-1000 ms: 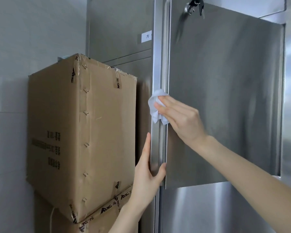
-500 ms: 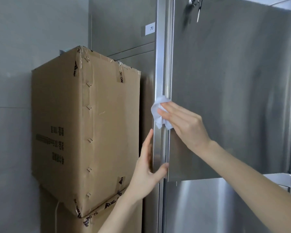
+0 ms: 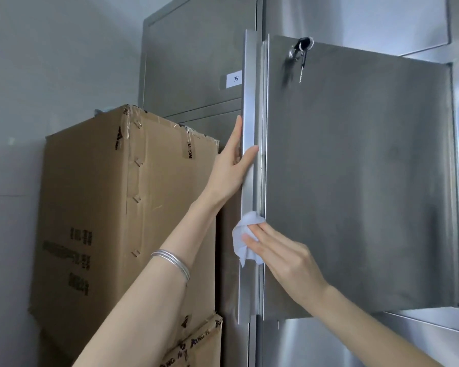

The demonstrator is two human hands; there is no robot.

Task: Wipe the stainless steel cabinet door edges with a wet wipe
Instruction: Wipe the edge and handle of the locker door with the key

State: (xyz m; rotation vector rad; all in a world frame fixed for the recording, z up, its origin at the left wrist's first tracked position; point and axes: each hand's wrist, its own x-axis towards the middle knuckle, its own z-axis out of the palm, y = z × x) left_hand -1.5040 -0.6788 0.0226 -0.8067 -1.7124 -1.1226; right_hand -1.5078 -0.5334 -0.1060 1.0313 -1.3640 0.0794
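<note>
While the left hand (image 3: 233, 165) grips the swung-out stainless steel cabinet door (image 3: 355, 181), the right hand (image 3: 284, 255) presses a wet wipe (image 3: 245, 242) to its edge.
From the head camera, the left hand pinches the door's vertical edge strip (image 3: 251, 102), thumb in front and fingers behind. Lower on that strip, the right hand's straight fingers hold the crumpled white wipe against the metal. Keys (image 3: 301, 53) hang from the lock near the door's top. Stacked cardboard boxes (image 3: 104, 207) stand just beside the cabinet, and silver bangles (image 3: 174, 263) circle the left wrist.
</note>
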